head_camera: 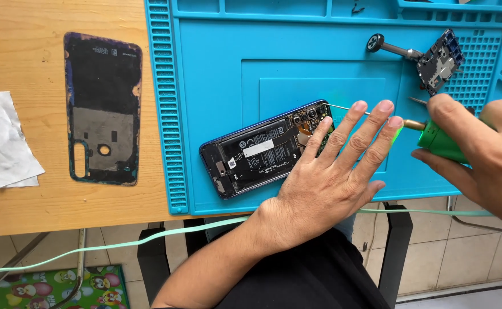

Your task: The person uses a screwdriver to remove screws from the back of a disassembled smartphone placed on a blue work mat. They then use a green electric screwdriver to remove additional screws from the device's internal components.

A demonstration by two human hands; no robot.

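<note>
Your left hand (331, 171) spread flat, fingers pressing the opened phone (262, 151) on the blue mat (216, 74), your right hand (485, 149) wrapped round a green screwdriver (442, 140) — tip at the phone's far end, circuit board (441, 60) on the mat's far-right grid — back cover (102, 109) left on the wooden table (22, 51).

A white rectangular label (258, 148) sits on the black battery (261, 155) of the opened phone (245, 157), slanted along the battery's length near its middle. A smaller white square label with a dark code pattern (232, 163) lies just below it, toward the phone's lower end. On the removed back cover (103, 109), lying on the wooden counter (22, 57) to the left, a small patch of pale print (103, 51) shows near the top edge; it is too small to make out. No packages, signs or lit screens show.
</note>
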